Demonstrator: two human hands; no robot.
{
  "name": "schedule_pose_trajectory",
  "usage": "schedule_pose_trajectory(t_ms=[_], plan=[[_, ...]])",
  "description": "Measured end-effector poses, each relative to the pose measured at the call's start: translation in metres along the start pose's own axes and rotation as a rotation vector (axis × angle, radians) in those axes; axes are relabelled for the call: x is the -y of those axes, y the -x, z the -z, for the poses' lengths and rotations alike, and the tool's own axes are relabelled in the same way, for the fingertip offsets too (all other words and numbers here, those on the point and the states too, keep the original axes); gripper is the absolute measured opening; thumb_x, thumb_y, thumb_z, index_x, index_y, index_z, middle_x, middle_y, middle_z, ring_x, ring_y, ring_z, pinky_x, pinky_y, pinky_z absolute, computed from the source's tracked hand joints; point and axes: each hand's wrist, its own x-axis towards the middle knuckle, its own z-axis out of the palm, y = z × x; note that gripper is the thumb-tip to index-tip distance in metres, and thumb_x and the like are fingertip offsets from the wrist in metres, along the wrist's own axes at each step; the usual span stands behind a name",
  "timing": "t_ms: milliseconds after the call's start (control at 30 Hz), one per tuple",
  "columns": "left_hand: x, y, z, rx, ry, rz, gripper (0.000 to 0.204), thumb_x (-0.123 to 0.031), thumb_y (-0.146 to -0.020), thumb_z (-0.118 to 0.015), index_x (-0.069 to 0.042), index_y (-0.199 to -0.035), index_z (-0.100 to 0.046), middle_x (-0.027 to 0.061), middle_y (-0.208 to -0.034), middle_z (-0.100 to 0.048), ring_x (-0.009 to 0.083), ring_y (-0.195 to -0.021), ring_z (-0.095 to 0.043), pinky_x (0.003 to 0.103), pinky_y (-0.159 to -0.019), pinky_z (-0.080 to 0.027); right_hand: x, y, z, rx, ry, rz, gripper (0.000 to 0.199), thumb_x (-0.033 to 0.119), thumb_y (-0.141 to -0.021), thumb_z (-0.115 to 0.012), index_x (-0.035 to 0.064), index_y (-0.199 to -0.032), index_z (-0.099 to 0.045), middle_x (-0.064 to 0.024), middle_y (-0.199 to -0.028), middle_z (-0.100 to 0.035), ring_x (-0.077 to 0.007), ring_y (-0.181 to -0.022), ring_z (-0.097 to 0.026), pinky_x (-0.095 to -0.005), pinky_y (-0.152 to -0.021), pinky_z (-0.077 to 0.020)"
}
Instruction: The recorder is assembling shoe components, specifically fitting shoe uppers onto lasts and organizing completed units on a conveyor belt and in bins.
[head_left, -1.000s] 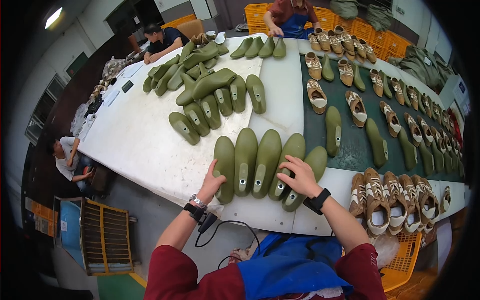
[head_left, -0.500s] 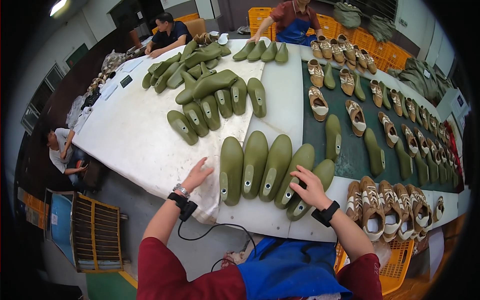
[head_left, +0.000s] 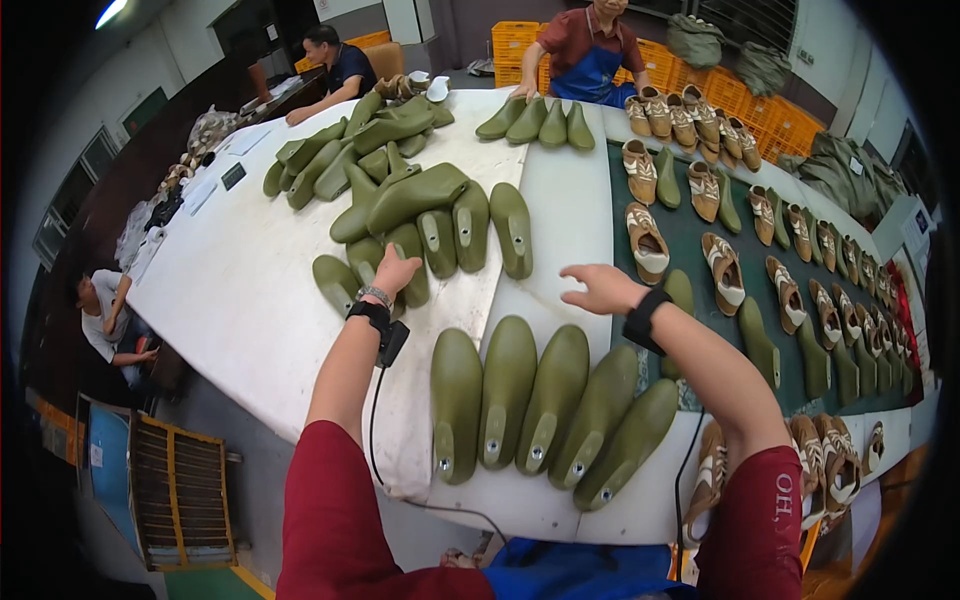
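Several olive-green shoe lasts (head_left: pixel 507 400) lie side by side in a fanned row on the near edge of the table, below my hands. Farther left is another group of lasts (head_left: pixel 420 200), some laid across others. My left hand (head_left: pixel 394 272) is over the near lasts of that group, fingers apart; whether it touches one I cannot tell. To the right, my right hand (head_left: pixel 603 290) is stretched over the white tabletop, open and holding nothing. A single last (head_left: pixel 512 235) lies just beyond, between the two hands.
Brown-and-white sneakers (head_left: pixel 722 270) and lasts stand in rows on a green mat (head_left: pixel 640 330) at right. More lasts (head_left: pixel 340 150) are heaped at far left. A co-worker's hand (head_left: pixel 525 90) is by the far lasts (head_left: pixel 540 122). A cable (head_left: pixel 372 430) hangs from my left wrist.
Both hands have moved forward, away from the near row of lasts. The left is now over the left group, and the right has left the row's right end.
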Motion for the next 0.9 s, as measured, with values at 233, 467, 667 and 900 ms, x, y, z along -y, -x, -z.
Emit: schedule_pose_trajectory(t_ms=[233, 467, 667, 900], plan=[[0.003, -0.037, -0.045, -0.141, -0.172, -0.084, 0.073, -0.012, -0.065, -0.059, -0.013, -0.132, -0.029, 0.0308, -0.103, -0.052, 0.0427, -0.099, -0.052, 0.04, -0.088, -0.042, -0.013, -0.13, -0.015, -0.126, -0.065, -0.215, 0.062, 0.038, -0.075, -0.06, 0.0097, -0.126, -0.041, -0.0229, -0.119, -0.048, -0.0354, -0.102, -0.052, -0.0396, -0.087, -0.0427], [-0.009, -0.052, -0.039, -0.007, -0.174, -0.056, 0.062, -0.004, -0.062, -0.06, -0.01, -0.12, -0.039, 0.0264, -0.106, -0.053, 0.038, -0.097, -0.053, 0.038, -0.083, -0.044, -0.036, -0.199, -0.067, -0.218, -0.167, -0.259, 0.046, 0.015, -0.07, -0.057, 0.0095, -0.116, -0.053, -0.0217, -0.119, -0.045, -0.0364, -0.099, -0.054, -0.0379, -0.088, -0.0442], [-0.014, -0.05, -0.055, 0.081, -0.093, -0.155, 0.055, -0.003, -0.062, -0.058, -0.009, -0.114, -0.041, 0.0249, -0.104, -0.05, 0.0377, -0.097, -0.05, 0.038, -0.083, -0.042, -0.042, -0.162, -0.057, -0.277, -0.174, -0.241, 0.048, 0.007, -0.064, -0.059, 0.0083, -0.112, -0.056, -0.0229, -0.115, -0.048, -0.0343, -0.097, -0.055, -0.0368, -0.086, -0.0451], [-0.042, -0.027, -0.094, 0.224, -0.042, -0.284, 0.056, -0.005, -0.063, -0.059, -0.011, -0.115, -0.04, 0.0238, -0.106, -0.046, 0.0386, -0.1, -0.047, 0.038, -0.086, -0.04, -0.049, -0.101, -0.052, -0.315, -0.146, -0.376, 0.057, 0.005, -0.065, -0.056, 0.0092, -0.121, -0.047, -0.0241, -0.115, -0.046, -0.0393, -0.092, -0.056, -0.04, -0.083, -0.0459]])
